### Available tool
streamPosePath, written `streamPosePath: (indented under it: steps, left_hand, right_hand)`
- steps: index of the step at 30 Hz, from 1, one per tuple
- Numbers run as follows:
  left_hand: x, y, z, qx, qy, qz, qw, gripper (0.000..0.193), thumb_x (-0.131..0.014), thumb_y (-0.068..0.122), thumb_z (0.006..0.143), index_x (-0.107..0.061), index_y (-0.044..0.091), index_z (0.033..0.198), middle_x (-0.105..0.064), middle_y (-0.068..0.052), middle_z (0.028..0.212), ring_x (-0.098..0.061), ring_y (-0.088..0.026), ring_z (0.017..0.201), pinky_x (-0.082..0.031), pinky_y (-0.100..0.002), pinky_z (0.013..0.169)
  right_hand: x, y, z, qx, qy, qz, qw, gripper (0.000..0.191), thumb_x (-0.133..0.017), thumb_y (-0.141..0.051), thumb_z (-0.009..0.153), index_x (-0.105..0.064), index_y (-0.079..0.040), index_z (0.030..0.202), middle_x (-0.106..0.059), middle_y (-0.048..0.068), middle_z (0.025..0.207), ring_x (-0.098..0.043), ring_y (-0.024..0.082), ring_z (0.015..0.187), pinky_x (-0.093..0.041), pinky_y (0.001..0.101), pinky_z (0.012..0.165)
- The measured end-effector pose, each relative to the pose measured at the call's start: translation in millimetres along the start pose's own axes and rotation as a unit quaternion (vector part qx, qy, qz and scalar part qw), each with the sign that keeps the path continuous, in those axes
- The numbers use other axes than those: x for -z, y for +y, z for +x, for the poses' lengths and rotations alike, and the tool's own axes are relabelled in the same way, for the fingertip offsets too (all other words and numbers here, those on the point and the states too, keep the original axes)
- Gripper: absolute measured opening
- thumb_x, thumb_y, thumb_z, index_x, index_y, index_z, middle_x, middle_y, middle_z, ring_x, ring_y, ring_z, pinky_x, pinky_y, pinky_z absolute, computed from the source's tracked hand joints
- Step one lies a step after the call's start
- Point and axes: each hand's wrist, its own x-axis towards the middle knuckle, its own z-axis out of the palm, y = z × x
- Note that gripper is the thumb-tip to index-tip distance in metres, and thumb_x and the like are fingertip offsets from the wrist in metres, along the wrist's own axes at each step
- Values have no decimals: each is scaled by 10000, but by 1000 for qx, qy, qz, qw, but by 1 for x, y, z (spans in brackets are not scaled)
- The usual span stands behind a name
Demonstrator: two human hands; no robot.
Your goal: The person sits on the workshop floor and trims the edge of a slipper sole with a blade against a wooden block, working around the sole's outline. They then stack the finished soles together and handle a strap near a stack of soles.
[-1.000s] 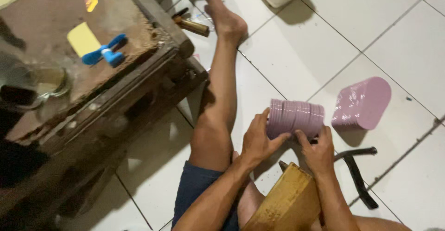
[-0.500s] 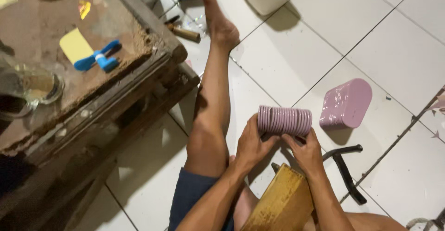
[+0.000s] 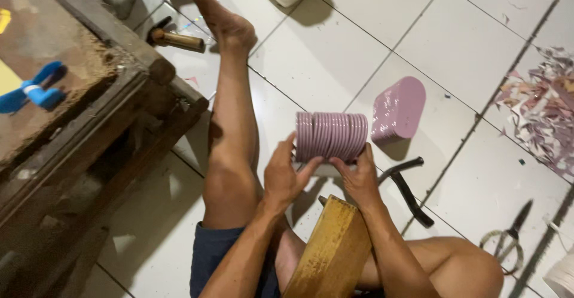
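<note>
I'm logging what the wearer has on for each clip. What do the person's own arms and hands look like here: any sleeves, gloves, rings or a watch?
Both arms are bare to as far up as the frame shows, with no sleeves in view. The left hand and right hand wear no gloves, and no ring, watch or wristband shows. The only clothing visible is dark blue shorts.

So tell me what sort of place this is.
Probably a small home workshop, worked from the floor. A worn wooden workbench stands on white floor tiles, scissors and pink offcuts lie about, and both hands, left hand and right hand, hold a stack of mauve oval pieces.
</note>
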Motion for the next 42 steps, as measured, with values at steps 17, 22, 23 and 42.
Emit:
streamPosePath:
  steps: [17, 22, 23, 42]
  left_hand:
    - [-14, -17, 4, 191, -140, 99, 967, 675, -751, 589, 823, -716, -11, 1128, -718, -221, 1095, -696, -349, 974, -542, -424, 834]
    - [-14, -14, 4, 121, -88, 11, 989, 744, -766, 491, 826, -598, -24, 1336, -710, -222, 1143, -724, -319, 991, -562, -390, 832]
    - [-12, -13, 4, 137, -111, 9, 984, 722, -764, 486, 828, -608, -1, 1337, -723, -210, 1135, -733, -305, 990, -565, -380, 840]
    - [-14, -4, 8, 198, -171, 33, 965, 560, -780, 455, 843, -649, 11, 1157, -737, -163, 905, -735, -313, 825, -561, -401, 748]
  right_hand:
    - [-2, 13, 0, -196, -137, -124, 963, 621, -602, -502, 966, -495, -104, 1431, -711, 211, 1125, -674, 407, 1054, -524, 497, 900]
    - [-1, 22, -1, -155, -130, -114, 973, 568, -595, -485, 1000, -549, -55, 1369, -678, 235, 1149, -673, 412, 1058, -525, 502, 893]
    - [0, 21, -1, -189, -142, -130, 963, 543, -582, -500, 1006, -586, -66, 1332, -701, 216, 1139, -695, 386, 1052, -538, 488, 896]
    - [6, 6, -2, -302, -154, -133, 931, 535, -591, -518, 1004, -653, -42, 1241, -728, 166, 1186, -719, 321, 1101, -546, 424, 963]
